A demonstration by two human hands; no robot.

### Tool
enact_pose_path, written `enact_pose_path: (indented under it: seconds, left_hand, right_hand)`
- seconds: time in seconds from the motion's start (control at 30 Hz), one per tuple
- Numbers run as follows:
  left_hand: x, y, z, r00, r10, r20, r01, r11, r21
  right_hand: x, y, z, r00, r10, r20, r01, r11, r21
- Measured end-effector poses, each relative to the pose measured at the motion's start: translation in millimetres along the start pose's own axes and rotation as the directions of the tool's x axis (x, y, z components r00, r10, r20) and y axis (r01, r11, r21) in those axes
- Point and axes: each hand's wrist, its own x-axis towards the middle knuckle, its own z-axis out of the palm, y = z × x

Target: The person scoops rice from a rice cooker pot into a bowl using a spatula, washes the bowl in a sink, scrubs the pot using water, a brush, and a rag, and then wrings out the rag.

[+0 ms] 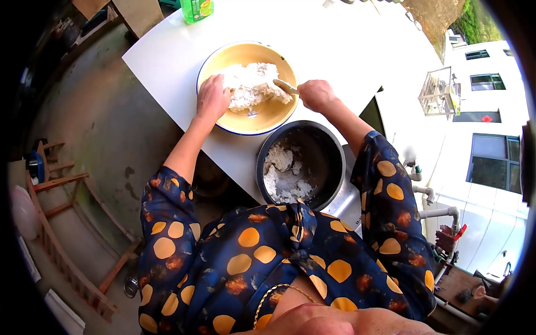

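A cream enamel bowl with a dark blue rim stands on the white table, holding a mound of cooked white rice. My left hand is closed over the bowl's left rim, its fingertips inside beside the rice. In my right hand, closed at the bowl's right edge, is the handle of a spoon. The spoon's head rests against the right end of the mound. Closer to my body sits a dark round pot with clumps of rice left on its bottom and side.
The white table has a corner at the left. A green bottle stands at its far edge. Beneath the pot is a shiny metal surface. On the floor at left lies a wooden ladder-like frame. White pipes run at right.
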Motion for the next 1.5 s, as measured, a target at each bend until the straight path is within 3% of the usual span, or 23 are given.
enact_pose_path:
  seconds: [0.07,0.1,0.13,0.2,0.27,0.37,0.4,0.47,0.5,0.57,0.63,0.7,0.8,0.9,1.03,1.13,1.2,1.23,1.3,1.33,1.4,1.43,1.5]
  left_hand:
    - [-13,3,-9,0.999,0.01,-0.044,-0.02,0.972,-0.233]
    - [-24,9,-15,0.997,-0.077,0.014,0.077,0.935,-0.346]
    - [-37,8,-17,0.997,-0.079,0.018,0.081,0.936,-0.341]
    - [-57,11,-17,0.929,-0.207,0.306,0.341,0.8,-0.493]
    - [-70,6,-7,0.911,-0.22,0.35,0.377,0.787,-0.488]
    - [-69,-10,16,0.824,-0.287,0.489,0.551,0.607,-0.573]
    - [-71,-7,17,0.827,-0.29,0.482,0.548,0.606,-0.576]
    - [-76,0,18,0.822,-0.295,0.486,0.569,0.412,-0.712]
    - [-79,2,18,0.827,-0.297,0.477,0.561,0.4,-0.725]
    - [-88,9,12,0.817,-0.33,0.473,0.574,0.386,-0.722]
    - [-96,11,9,0.806,-0.355,0.474,0.584,0.347,-0.733]
    - [-100,16,4,0.792,-0.361,0.492,0.605,0.36,-0.71]
    - [-99,22,-8,0.816,-0.344,0.465,0.576,0.403,-0.711]
    - [-90,35,-7,0.861,-0.273,0.429,0.507,0.519,-0.688]
    - [-97,32,-14,0.797,-0.241,0.554,0.582,0.552,-0.597]
    - [-108,18,-11,0.585,-0.162,0.795,0.645,0.686,-0.335]
    - [-115,6,-5,0.457,-0.184,0.87,0.682,0.7,-0.21]
    - [-116,7,-6,0.456,-0.185,0.871,0.677,0.707,-0.204]
    - [-115,14,-11,0.229,-0.205,0.952,0.799,0.598,-0.064]
    - [-116,14,-7,0.232,-0.206,0.951,0.796,0.602,-0.064]
    - [-119,14,0,0.15,-0.167,0.975,0.764,0.645,-0.007]
    - [-120,17,1,0.162,-0.219,0.962,0.769,0.639,0.016]
    - [-121,18,3,0.176,-0.219,0.96,0.781,0.625,0.0]
  right_hand:
    - [4,4,5,0.997,0.015,-0.078,-0.01,0.998,0.055]
    - [3,4,9,0.988,0.041,-0.147,-0.024,0.993,0.112]
    - [5,4,12,0.989,0.038,-0.144,-0.021,0.993,0.117]
    - [11,11,17,0.994,0.071,-0.077,-0.065,0.995,0.075]
    - [17,14,23,0.992,0.073,-0.106,-0.063,0.993,0.095]
    - [55,11,40,0.995,0.043,-0.094,-0.037,0.997,0.067]
    - [59,9,38,0.994,0.039,-0.1,-0.033,0.998,0.062]
    - [63,3,36,0.996,-0.083,0.016,0.083,0.996,0.034]
    - [62,2,36,0.996,-0.089,0.016,0.088,0.996,0.032]
    - [52,2,31,0.993,-0.115,0.033,0.105,0.971,0.215]
    - [40,-3,22,0.976,-0.213,0.044,0.197,0.95,0.243]
    - [34,-15,18,0.949,-0.31,0.059,0.285,0.923,0.258]
    - [47,-49,18,0.966,-0.259,0.023,0.257,0.963,0.078]
    - [47,-54,8,0.979,-0.2,0.027,0.199,0.979,0.04]
    - [-23,0,-6,0.958,-0.142,-0.25,0.222,0.918,0.329]
    - [-92,19,-12,0.988,-0.149,0.036,0.101,0.81,0.578]
    - [-109,1,15,0.979,-0.177,0.097,0.11,0.871,0.479]
    - [-104,-12,46,0.977,-0.15,0.153,0.071,0.902,0.426]
    - [-91,-43,67,0.949,-0.081,0.306,-0.002,0.965,0.26]
    - [-85,-53,76,0.979,-0.071,0.191,0.024,0.972,0.236]
    - [-81,-66,79,0.994,0.06,0.096,-0.083,0.961,0.262]
    - [-76,-69,84,0.994,0.055,0.099,-0.08,0.959,0.271]
    - [-61,-70,104,0.995,0.081,-0.064,-0.062,0.965,0.253]
